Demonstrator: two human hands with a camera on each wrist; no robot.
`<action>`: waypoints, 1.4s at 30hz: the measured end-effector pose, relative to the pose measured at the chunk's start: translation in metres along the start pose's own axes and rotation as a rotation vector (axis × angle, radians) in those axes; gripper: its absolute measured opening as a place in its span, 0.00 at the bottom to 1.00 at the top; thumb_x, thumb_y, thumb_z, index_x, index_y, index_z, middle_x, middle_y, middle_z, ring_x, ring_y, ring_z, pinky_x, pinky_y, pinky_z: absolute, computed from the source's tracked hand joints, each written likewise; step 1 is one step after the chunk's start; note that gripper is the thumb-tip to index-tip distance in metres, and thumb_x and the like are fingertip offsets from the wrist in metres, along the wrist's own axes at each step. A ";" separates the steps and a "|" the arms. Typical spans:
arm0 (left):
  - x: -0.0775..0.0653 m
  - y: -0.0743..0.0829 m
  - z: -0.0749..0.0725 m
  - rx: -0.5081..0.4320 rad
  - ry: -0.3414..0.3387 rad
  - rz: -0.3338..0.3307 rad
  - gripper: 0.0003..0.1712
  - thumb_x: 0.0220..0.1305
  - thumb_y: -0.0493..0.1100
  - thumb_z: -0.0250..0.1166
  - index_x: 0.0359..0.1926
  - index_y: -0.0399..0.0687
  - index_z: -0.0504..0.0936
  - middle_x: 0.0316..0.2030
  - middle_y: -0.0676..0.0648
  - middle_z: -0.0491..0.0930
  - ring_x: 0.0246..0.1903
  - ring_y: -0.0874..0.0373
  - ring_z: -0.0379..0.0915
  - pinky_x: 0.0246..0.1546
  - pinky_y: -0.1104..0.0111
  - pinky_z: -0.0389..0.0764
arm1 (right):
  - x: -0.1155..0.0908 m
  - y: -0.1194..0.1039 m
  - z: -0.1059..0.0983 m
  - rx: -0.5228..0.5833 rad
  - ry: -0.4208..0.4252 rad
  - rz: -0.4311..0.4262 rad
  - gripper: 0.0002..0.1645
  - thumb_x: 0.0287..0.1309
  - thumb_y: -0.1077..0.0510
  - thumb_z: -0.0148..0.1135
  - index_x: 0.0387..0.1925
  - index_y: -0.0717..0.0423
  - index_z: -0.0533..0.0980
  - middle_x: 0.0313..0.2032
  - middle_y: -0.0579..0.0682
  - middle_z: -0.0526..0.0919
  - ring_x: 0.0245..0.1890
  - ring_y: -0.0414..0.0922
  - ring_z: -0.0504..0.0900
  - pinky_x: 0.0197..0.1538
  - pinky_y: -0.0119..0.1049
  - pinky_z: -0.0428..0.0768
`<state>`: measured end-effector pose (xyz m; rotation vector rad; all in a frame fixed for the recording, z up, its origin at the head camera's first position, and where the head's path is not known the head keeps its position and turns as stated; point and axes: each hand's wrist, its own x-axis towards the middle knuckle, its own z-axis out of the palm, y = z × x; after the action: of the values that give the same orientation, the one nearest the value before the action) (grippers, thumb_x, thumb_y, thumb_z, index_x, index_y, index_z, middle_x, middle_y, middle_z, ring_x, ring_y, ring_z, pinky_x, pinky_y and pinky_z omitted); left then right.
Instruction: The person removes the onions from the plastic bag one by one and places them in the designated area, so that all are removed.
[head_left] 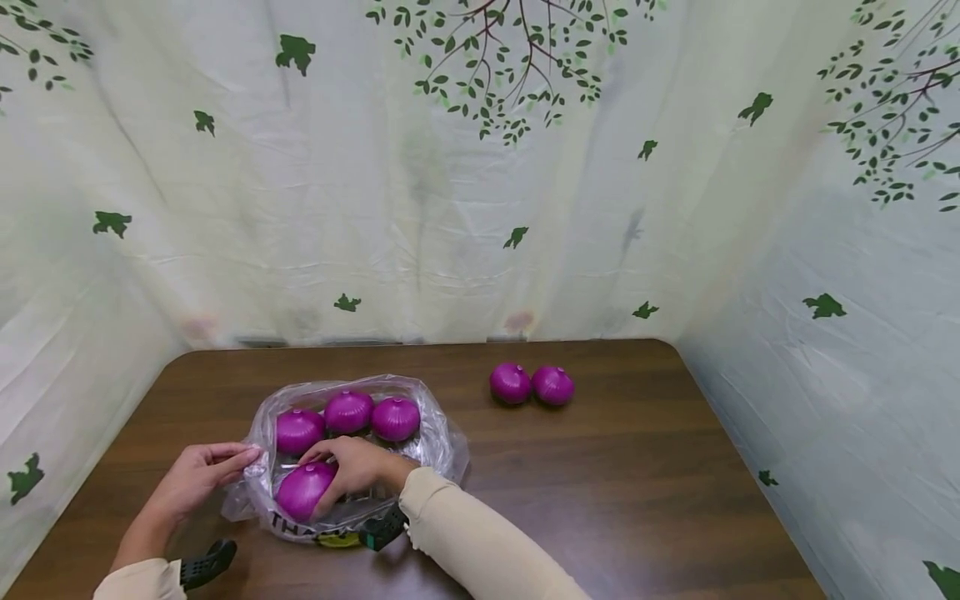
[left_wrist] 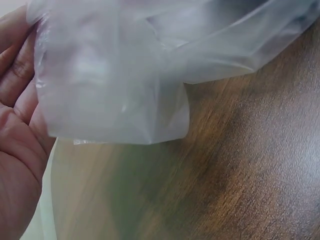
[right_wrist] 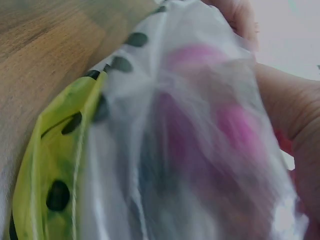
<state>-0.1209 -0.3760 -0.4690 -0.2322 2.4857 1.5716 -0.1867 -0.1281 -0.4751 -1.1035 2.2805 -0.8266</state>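
A clear plastic bag (head_left: 448,442) lies on the table with its mouth spread wide. My left hand (head_left: 197,479) pinches the bag's left rim between thumb and fingers; the left wrist view shows the thin film (left_wrist: 115,100) hanging beside the palm. Inside the bag, my right hand (head_left: 362,467) grips a purple onion (head_left: 303,493) near the front edge. Behind it in the bag sit three more onions: one at left (head_left: 298,432), one in the middle (head_left: 348,412) and one at right (head_left: 395,418). The right wrist view shows blurred purple through the bag wall (right_wrist: 130,150).
Two purple onions, a left one (head_left: 510,384) and a right one (head_left: 553,386), stand side by side toward the back of the brown wooden table (head_left: 600,483). Pale leaf-patterned curtains (head_left: 465,208) enclose the table at the back and sides. Yellow print (right_wrist: 55,165) marks the bag's front.
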 end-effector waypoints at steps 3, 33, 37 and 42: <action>0.000 -0.001 0.000 0.003 -0.002 0.007 0.22 0.68 0.45 0.61 0.46 0.24 0.80 0.37 0.57 0.80 0.35 0.69 0.77 0.38 0.75 0.79 | -0.003 0.002 -0.004 0.002 0.002 -0.002 0.41 0.36 0.52 0.82 0.57 0.41 0.75 0.52 0.35 0.78 0.50 0.28 0.73 0.50 0.18 0.67; 0.002 0.003 0.002 0.022 -0.011 -0.008 0.23 0.67 0.46 0.62 0.47 0.25 0.80 0.39 0.52 0.82 0.35 0.67 0.77 0.38 0.74 0.79 | -0.041 0.031 -0.050 0.058 0.076 -0.010 0.45 0.36 0.55 0.81 0.61 0.51 0.74 0.56 0.46 0.77 0.53 0.35 0.72 0.53 0.25 0.69; 0.002 0.004 0.002 0.034 -0.013 -0.006 0.24 0.68 0.46 0.62 0.48 0.25 0.79 0.39 0.51 0.82 0.35 0.68 0.77 0.38 0.74 0.79 | -0.045 0.035 -0.055 0.059 0.087 -0.022 0.45 0.37 0.56 0.81 0.61 0.53 0.73 0.56 0.47 0.77 0.53 0.35 0.73 0.53 0.24 0.70; 0.003 0.004 0.003 0.051 -0.005 -0.010 0.25 0.68 0.47 0.61 0.48 0.24 0.79 0.41 0.49 0.82 0.35 0.69 0.77 0.38 0.74 0.79 | -0.053 0.040 -0.062 0.087 0.108 -0.016 0.44 0.37 0.56 0.81 0.61 0.52 0.74 0.56 0.47 0.77 0.53 0.35 0.73 0.53 0.25 0.70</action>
<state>-0.1245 -0.3721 -0.4673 -0.2321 2.5138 1.5006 -0.2171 -0.0462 -0.4507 -1.0636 2.3019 -1.0047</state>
